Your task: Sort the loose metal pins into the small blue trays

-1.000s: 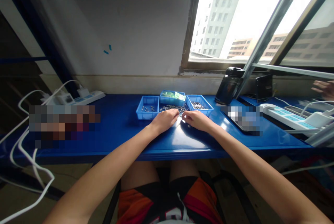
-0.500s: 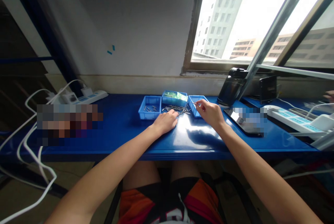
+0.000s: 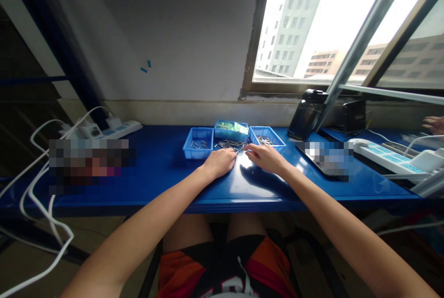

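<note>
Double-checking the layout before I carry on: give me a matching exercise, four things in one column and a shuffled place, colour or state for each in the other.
Things
1. left tray
2. back tray
3. metal pile
4. bottle

Places, colours, states
A. black
B. spread loose on the blue table, in front of the back tray
C. holds just a few scattered metal pieces
D. holds a green packet

Pairs: 1-C, 2-D, 3-B, 4-A
</note>
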Available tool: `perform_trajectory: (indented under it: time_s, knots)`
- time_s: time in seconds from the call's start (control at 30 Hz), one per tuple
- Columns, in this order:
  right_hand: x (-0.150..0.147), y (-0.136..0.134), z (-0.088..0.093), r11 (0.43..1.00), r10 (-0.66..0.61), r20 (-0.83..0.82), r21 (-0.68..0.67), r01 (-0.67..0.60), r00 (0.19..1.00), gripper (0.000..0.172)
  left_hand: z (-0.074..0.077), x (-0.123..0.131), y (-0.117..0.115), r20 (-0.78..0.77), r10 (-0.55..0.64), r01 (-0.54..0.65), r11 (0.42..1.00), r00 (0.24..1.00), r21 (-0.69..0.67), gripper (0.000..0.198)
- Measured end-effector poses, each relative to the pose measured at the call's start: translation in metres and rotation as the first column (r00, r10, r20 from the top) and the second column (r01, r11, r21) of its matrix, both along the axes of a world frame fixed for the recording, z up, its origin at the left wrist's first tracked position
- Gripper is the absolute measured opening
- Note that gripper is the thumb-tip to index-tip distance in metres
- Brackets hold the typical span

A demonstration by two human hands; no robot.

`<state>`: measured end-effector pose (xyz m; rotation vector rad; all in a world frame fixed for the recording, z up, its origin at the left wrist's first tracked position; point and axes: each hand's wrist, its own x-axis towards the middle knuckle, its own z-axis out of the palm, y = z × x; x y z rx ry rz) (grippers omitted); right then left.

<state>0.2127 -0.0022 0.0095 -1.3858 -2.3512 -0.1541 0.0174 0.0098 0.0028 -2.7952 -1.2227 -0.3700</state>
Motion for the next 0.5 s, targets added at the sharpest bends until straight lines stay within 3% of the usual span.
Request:
perform_trajectory:
  time_s: [0.13, 0.27, 0.5]
  knots:
    - [-0.003, 0.003, -0.007, 0.995, -0.001, 0.064, -0.095, 0.007, 0.998, 0.028, 0.001, 0.000, -0.001, 0.000, 0.004, -0.004, 1.000, 1.000, 0.009, 0.027]
    - [-0.005, 0.006, -0.012, 0.993, -0.059, 0.107, -0.097, 0.069, 0.993, 0.034, 0.001, 0.001, -0.002, 0.015, 0.050, -0.051, 0.999, 0.999, 0.017, 0.025]
    - [-0.008, 0.005, -0.010, 0.989, -0.065, 0.141, -0.122, 0.082, 0.988, 0.030, -0.001, 0.002, -0.001, 0.010, 0.066, -0.066, 0.998, 0.998, -0.006, 0.031]
